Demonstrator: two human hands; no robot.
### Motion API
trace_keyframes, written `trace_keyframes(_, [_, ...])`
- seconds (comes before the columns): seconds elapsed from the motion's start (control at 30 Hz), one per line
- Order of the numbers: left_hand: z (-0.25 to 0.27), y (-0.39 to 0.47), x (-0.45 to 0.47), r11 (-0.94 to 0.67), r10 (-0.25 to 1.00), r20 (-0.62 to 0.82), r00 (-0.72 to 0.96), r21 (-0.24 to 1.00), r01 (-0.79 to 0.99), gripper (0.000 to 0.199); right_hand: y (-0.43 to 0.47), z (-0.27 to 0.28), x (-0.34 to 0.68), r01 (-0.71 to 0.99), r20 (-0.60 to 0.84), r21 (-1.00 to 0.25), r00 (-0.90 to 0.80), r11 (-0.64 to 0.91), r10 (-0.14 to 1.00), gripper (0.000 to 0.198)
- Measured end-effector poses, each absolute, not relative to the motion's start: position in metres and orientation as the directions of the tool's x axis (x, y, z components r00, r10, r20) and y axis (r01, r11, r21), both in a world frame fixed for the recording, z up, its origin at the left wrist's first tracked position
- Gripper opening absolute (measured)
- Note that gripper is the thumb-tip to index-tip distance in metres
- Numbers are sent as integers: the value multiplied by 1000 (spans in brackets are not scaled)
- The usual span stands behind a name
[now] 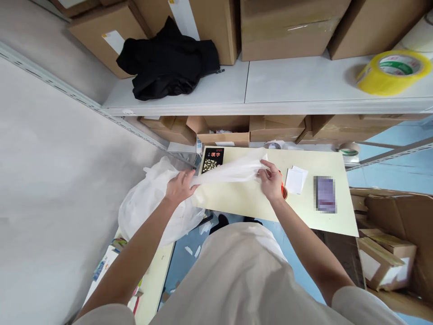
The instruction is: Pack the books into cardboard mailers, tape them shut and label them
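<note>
A thin, translucent white plastic sheet [233, 170] is stretched between my two hands above the cream table. My left hand [180, 186] is closed on its left end, and my right hand [270, 179] pinches the right end between thumb and fingers. Behind the sheet lies a black book [214, 155] with red characters and a grid on its cover, partly covered. A large bulging white plastic bag [149, 203] sits under and beside my left hand. Close to my right wrist is an orange-red roll of tape [284, 192], mostly hidden by the hand.
White cards [296, 179] and a blurred purple item [325, 194] lie on the cream table [243, 196]. The shelf above [287, 83] carries cardboard boxes, black clothing [172, 63] and yellow tape [394, 72]. An open carton [389, 207] stands at right, a wall [50, 171] at left.
</note>
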State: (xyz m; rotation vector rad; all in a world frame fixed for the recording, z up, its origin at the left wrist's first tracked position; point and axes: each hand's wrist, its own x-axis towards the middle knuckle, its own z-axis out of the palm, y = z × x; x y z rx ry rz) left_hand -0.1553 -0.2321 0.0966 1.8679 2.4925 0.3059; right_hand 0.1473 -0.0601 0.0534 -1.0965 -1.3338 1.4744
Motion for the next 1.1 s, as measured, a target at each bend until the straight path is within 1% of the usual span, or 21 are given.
trace_keyframes(0.07, [86, -236, -144, 216, 975, 28, -221, 136, 967, 35, -71, 34, 158, 107, -39, -994, -220, -15, 975, 38])
trace_keyframes(0.17, [57, -250, -121, 88, 988, -137, -68, 150, 985, 42, -100, -5, 182, 356, -71, -934, -239, 19, 968, 38])
trace_keyframes(0.23, [36, -261, -104, 65, 964, -264, -23, 153, 986, 47, -122, -30, 197, 470, -142, -883, -285, 9, 948, 40])
trace_keyframes(0.3, [17, -268, -90, 105, 925, -378, -48, 131, 986, 50, -140, -50, 209, 555, -240, -832, -320, -24, 917, 42])
trace_keyframes(0.37, [2, -271, -80, 186, 871, -479, -110, 115, 976, 50, -152, -61, 217, 635, -337, -771, -342, -48, 877, 48])
trace_keyframes(0.47, [-13, -268, -73, 299, 785, -592, -183, 104, 949, 62, -161, -64, 221, 772, -439, -636, -355, -6, 825, 63])
trace_keyframes(0.5, [-16, -265, -72, 321, 772, -604, -199, 101, 942, 66, -163, -62, 220, 810, -451, -585, -356, 30, 818, 68])
trace_keyframes(0.57, [-20, -259, -68, 337, 785, -581, -215, 109, 935, 64, -165, -54, 213, 851, -439, -509, -385, 128, 812, 75])
trace_keyframes(0.67, [-25, -248, -62, 307, 833, -527, -169, 186, 933, 59, -166, -47, 192, 828, -409, -488, -497, 277, 765, 77])
trace_keyframes(0.73, [-29, -241, -58, 269, 844, -527, -104, 247, 931, 58, -164, -48, 175, 811, -438, -489, -548, 322, 713, 74])
trace_keyframes(0.77, [-32, -238, -58, 257, 839, -537, -83, 258, 931, 59, -162, -51, 167, 814, -468, -480, -552, 326, 690, 73])
trace_keyframes(0.83, [-37, -235, -63, 259, 819, -567, -88, 229, 938, 62, -156, -59, 157, 839, -531, -443, -530, 318, 661, 73])
trace_keyframes(0.93, [-43, -236, -86, 318, 784, -593, -183, 130, 939, 71, -146, -70, 154, 866, -572, -374, -496, 331, 653, 73])
trace_keyframes(1.0, [-46, -240, -107, 397, 769, -571, -288, 73, 915, 78, -143, -75, 157, 871, -573, -346, -491, 349, 656, 74])
trace_keyframes(1.07, [-49, -244, -125, 539, 715, -540, -444, 22, 842, 93, -143, -77, 159, 877, -579, -329, -481, 350, 659, 75])
trace_keyframes(1.1, [-49, -245, -130, 628, 655, -540, -529, 0, 778, 103, -144, -77, 158, 883, -584, -321, -469, 342, 662, 75])
